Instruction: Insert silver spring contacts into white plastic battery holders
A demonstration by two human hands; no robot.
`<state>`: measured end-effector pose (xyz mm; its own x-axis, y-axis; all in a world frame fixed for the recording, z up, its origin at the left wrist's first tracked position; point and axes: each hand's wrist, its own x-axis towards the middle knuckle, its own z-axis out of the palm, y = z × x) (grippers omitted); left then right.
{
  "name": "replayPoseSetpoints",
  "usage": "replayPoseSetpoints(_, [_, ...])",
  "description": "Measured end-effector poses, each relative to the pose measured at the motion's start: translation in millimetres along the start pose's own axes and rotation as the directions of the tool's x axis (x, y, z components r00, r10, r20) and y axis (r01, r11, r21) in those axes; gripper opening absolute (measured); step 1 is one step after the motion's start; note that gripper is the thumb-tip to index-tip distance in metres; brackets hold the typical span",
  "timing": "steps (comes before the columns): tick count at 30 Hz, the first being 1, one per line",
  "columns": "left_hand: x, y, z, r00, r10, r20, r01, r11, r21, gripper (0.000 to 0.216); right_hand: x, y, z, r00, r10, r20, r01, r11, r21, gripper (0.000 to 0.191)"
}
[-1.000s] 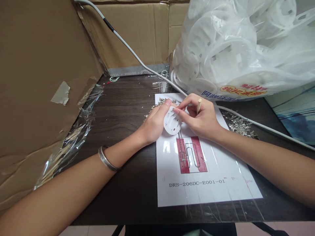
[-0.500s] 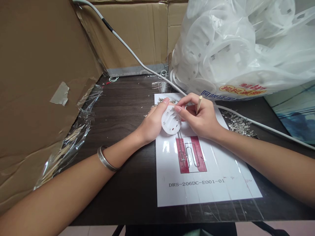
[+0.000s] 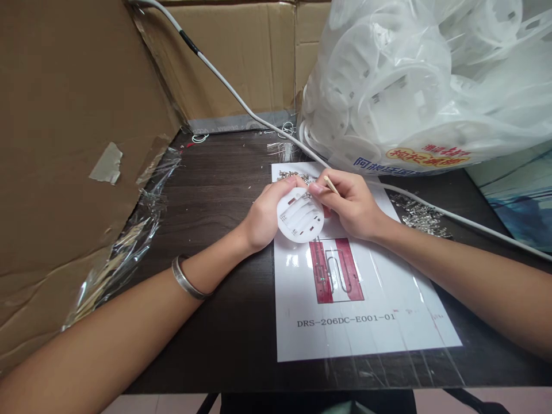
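Observation:
My left hand (image 3: 266, 215) grips a round white plastic part (image 3: 301, 218) by its left side, tilted so that its slotted face shows. My right hand (image 3: 351, 201) is closed around a thin wooden stick (image 3: 331, 185), whose end pokes up between thumb and fingers. Its fingertips meet the upper right edge of the white part. Whatever lies under those fingertips is hidden. Behind the hands, a small heap of shiny metal pieces (image 3: 293, 176) lies at the top of a printed sheet (image 3: 366, 333).
A second pile of metal pieces (image 3: 425, 218) lies right of the sheet. A clear bag of white round parts (image 3: 401, 103) bulges at the back right. A white cable (image 3: 241, 103) crosses the table (image 3: 207, 190). Cardboard (image 3: 77, 115) walls the left and back.
The round part has turned and tilted, so more of its slotted face shows. My right hand has lowered a little, and the stick leans over more to the left.

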<state>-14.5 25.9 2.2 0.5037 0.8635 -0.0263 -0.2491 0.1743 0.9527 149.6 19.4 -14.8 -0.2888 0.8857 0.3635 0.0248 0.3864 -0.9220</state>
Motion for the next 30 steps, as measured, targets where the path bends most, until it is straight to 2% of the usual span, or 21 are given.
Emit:
replayPoseSetpoints(4, [-0.6, -1.8, -1.0, 0.999, 0.003, 0.045, -0.002, 1.0, -0.011, 0.038, -0.5, 1.0, -2.1, 0.998, 0.034, 0.056, -0.036, 0.999, 0.022, 0.035])
replayPoseSetpoints(10, [-0.9, -1.7, -0.7, 1.0, -0.023, 0.014, 0.024, 1.0, -0.02, 0.035, -0.7, 0.9, -4.0, 0.994, 0.045, 0.095, -0.05, 0.997, 0.058, 0.033])
replayPoseSetpoints(19, [-1.8, -0.9, -1.0, 0.998, -0.06, 0.031, 0.06, 0.998, -0.02, 0.035, -1.3, 1.2, -3.4, 0.988, 0.048, 0.148, -0.068, 0.99, 0.127, 0.03])
replayPoseSetpoints(30, [-1.2, -2.1, -2.8, 0.999, -0.045, -0.002, 0.045, 0.997, 0.054, 0.033, -0.4, 0.5, -5.2, 0.989, 0.007, 0.145, -0.015, 0.998, 0.053, 0.031])
